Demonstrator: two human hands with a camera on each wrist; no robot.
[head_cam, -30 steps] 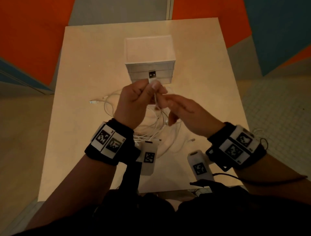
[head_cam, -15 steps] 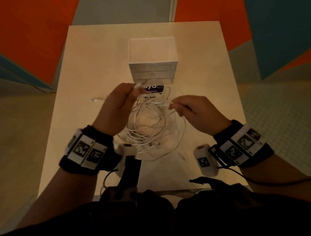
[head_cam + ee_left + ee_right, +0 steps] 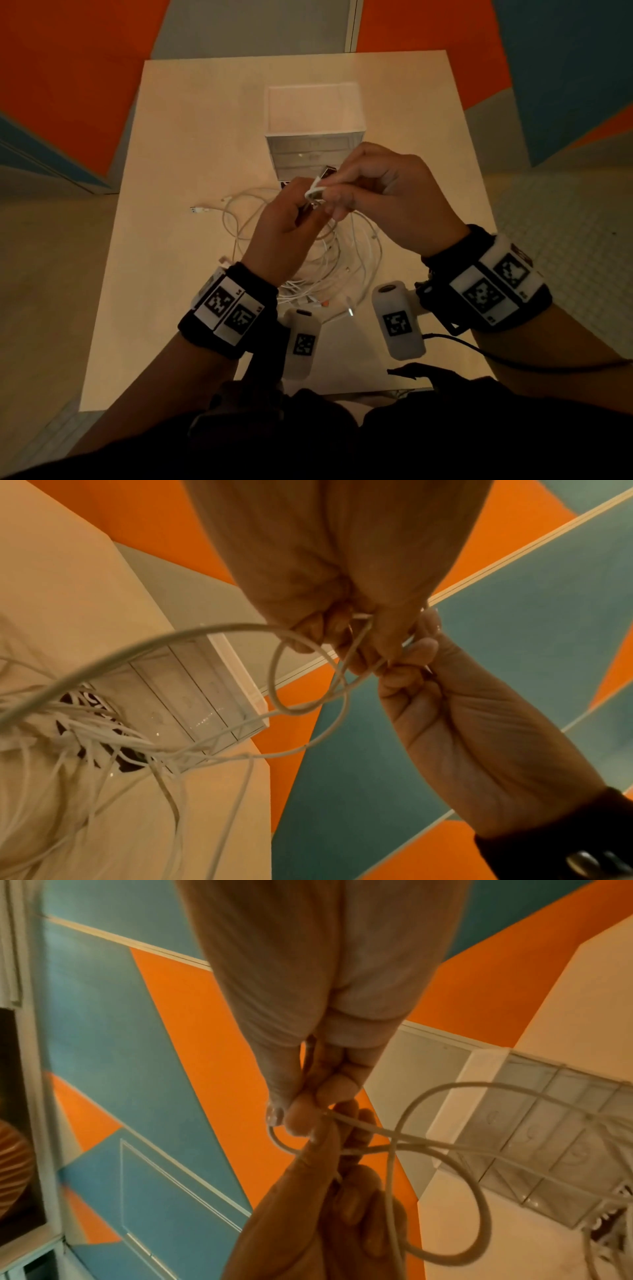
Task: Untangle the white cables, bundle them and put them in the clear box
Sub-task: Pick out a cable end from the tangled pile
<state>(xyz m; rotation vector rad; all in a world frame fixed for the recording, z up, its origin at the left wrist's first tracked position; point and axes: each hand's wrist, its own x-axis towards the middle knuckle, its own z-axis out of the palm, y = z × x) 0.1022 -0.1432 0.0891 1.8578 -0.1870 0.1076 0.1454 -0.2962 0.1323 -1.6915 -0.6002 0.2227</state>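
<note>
Both hands meet above the table, just in front of the clear box [image 3: 313, 137]. My left hand [image 3: 303, 207] grips one white cable [image 3: 315, 192], folded into small loops. My right hand [image 3: 334, 198] pinches the same cable beside it, and a USB plug [image 3: 329, 170] sticks out above the fingers. In the left wrist view a loop of the cable [image 3: 298, 710] hangs below my left hand [image 3: 342, 626]. In the right wrist view my right hand [image 3: 301, 1118] pinches the cable [image 3: 445, 1256]. The tangle of white cables [image 3: 329, 267] lies on the table under the hands.
The beige table [image 3: 178, 144] has a loose USB end [image 3: 198, 209] lying left of the tangle. A black label [image 3: 89, 696] shows on the table in front of the clear box [image 3: 192, 685]. Orange and blue floor surrounds the table.
Half a second ago the hands were apart with cable stretched between them. Now they have come together higher up, near the box front, with the cable folded between them.
</note>
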